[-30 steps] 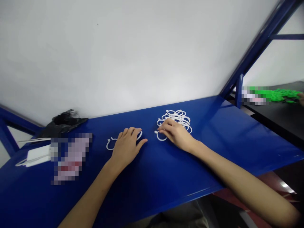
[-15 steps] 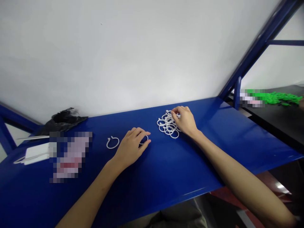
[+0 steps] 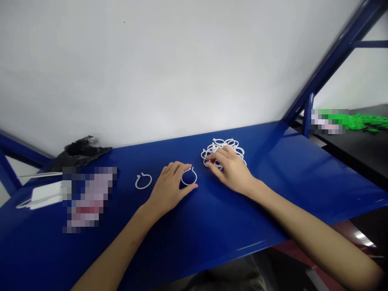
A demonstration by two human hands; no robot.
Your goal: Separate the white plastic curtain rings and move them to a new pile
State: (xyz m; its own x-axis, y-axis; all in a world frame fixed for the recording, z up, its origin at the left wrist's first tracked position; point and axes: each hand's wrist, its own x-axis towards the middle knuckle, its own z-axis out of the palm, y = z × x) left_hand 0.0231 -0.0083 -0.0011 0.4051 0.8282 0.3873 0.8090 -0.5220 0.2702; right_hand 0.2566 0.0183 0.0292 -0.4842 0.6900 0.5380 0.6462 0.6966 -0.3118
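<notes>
My left hand (image 3: 168, 186) rests on the blue table with its thumb and index finger curved round a white open ring (image 3: 182, 180), touching it at the knobbed ends and the lower edge. To the left of that hand lies another white open ring (image 3: 143, 187), flat and apart. My right hand (image 3: 232, 167) is over a pile of white rings (image 3: 239, 150) and covers part of it. Its thumb and index finger come close together on a ring at the pile's left side; their exact contact is partly hidden.
On the left of the blue table (image 3: 182, 238) lie a black plastic bag (image 3: 81, 151), a white box-like piece with a cable (image 3: 47, 195) and a blurred pinkish packet (image 3: 91, 198). A white wall (image 3: 182, 72) stands behind. Green pieces (image 3: 368, 122) lie on a dark table at right.
My right hand has moved left and nearer across the pile, uncovering rings at its far right. The ring at my left hand has shifted slightly right, and more of it shows.
</notes>
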